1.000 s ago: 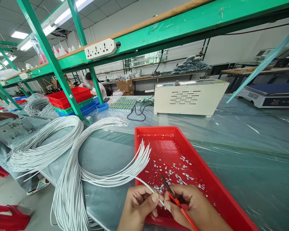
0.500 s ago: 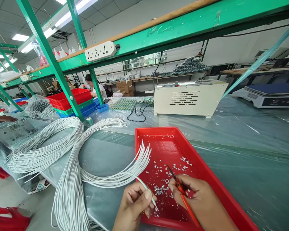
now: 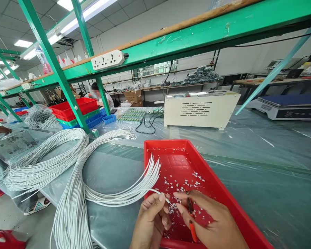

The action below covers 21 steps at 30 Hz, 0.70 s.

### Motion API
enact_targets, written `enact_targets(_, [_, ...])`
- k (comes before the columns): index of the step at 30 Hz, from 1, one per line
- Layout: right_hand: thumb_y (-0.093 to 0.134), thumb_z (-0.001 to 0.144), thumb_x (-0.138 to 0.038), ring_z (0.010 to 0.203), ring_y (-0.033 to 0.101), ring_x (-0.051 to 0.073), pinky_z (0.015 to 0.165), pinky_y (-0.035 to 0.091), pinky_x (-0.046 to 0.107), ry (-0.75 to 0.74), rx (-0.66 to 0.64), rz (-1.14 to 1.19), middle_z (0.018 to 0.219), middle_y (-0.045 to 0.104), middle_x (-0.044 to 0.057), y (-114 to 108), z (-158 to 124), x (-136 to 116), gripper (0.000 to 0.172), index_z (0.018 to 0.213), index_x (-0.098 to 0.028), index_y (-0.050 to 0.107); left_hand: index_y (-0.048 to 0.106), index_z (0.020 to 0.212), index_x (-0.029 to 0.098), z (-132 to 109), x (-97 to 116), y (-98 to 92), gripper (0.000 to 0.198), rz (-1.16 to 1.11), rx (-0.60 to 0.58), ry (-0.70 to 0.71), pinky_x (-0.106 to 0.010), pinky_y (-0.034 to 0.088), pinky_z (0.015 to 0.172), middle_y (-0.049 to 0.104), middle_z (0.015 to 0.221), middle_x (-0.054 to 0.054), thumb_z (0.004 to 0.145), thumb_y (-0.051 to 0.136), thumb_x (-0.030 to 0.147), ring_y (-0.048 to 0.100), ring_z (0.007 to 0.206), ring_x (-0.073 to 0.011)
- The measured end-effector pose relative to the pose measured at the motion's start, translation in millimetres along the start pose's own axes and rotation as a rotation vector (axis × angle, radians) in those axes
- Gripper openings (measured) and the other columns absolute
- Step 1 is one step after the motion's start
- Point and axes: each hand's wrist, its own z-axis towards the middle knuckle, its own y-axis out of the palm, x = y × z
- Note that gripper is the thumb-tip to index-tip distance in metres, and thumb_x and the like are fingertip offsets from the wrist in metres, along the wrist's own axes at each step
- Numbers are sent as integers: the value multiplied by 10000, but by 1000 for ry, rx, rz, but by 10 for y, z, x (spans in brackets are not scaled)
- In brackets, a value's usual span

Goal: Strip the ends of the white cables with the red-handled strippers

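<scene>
In the head view, my left hand (image 3: pixel 152 219) pinches a white cable (image 3: pixel 155 190) near its stripped end, over the near part of a red tray (image 3: pixel 209 166). My right hand (image 3: pixel 209 219) keeps a pair of red-handled cutters (image 3: pixel 192 231) in its palm, their jaws mostly hidden by the fingers. Its thumb and forefinger reach to the cable's tip; whether they touch it I cannot tell. Small silvery and white scraps (image 3: pixel 195 175) lie scattered in the tray. The held cable runs back to a thick bundle of white cables (image 3: pixel 76 193), whose ends rest over the tray's left rim.
Another coil of white cables (image 3: pixel 45 155) lies to the left. Behind the tray stand a cream metal box (image 3: pixel 200 110) and a scale (image 3: pixel 287 108). A green shelf frame (image 3: pixel 150 46) crosses above. A person (image 3: pixel 105 98) sits at the back, beyond stacked red bins (image 3: pixel 76 108).
The cutters have swung down into my right palm, and its fingertips have come to the cable's end. My left hand has moved slightly right with the cable.
</scene>
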Motion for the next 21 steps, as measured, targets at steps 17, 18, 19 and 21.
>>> enact_targets(17, [487, 747, -84, 566, 569, 131, 547, 451, 217, -33, -22, 19, 647, 603, -20, 17, -12, -84, 173, 792, -200, 606, 693, 596, 115, -159, 94, -99, 406, 643, -147, 88, -167, 219, 320, 558, 469, -19, 702, 648, 504, 380, 297, -39])
enact_targets(18, [494, 761, -100, 562, 565, 131, 542, 449, 216, -9, -19, 29, 639, 597, -22, 15, -10, -94, 150, 779, -201, 604, 716, 628, 127, -202, 146, -96, 367, 762, -104, 213, -176, 273, 345, 573, 480, -29, 728, 637, 471, 416, 333, -62])
enact_targets(19, [499, 771, -114, 562, 565, 133, 543, 450, 216, 10, -18, 33, 637, 594, -21, 15, -7, -102, 136, 769, -201, 604, 738, 682, 143, -240, 205, -82, 302, 869, -60, 375, -193, 359, 414, 612, 533, -53, 757, 627, 414, 498, 418, -104])
enact_targets(21, [504, 786, -132, 568, 569, 137, 551, 457, 219, 27, -14, 33, 643, 595, -17, 18, -3, -111, 127, 772, -199, 611, 749, 888, 190, -289, 328, -28, 194, 1078, -56, 665, -255, 460, 683, 698, 816, -110, 791, 605, 276, 628, 747, -209])
